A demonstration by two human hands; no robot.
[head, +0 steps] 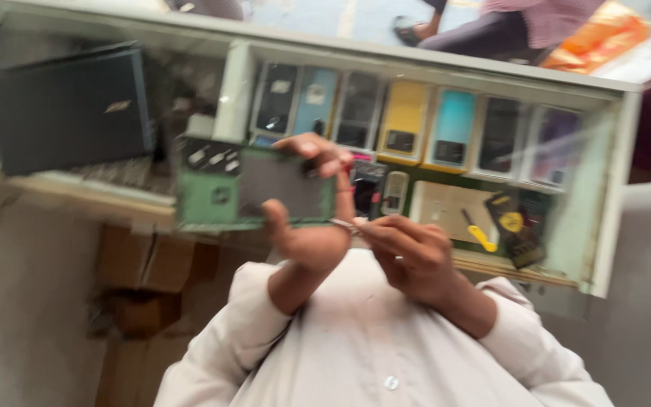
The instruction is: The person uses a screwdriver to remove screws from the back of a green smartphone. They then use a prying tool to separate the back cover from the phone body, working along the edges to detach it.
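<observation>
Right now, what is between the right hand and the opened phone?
In the head view, the left hand, gripping the opened phone, and the thin metal tool pinched in the right hand lie between them.

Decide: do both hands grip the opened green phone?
No: only the left hand grips the phone, while the right hand holds a thin metal tool.

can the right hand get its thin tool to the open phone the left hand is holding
Probably yes. The right hand holds the thin tool with its tip beside the left hand, which grips the open phone. Nothing lies between them, though blur hides fine detail.
</observation>
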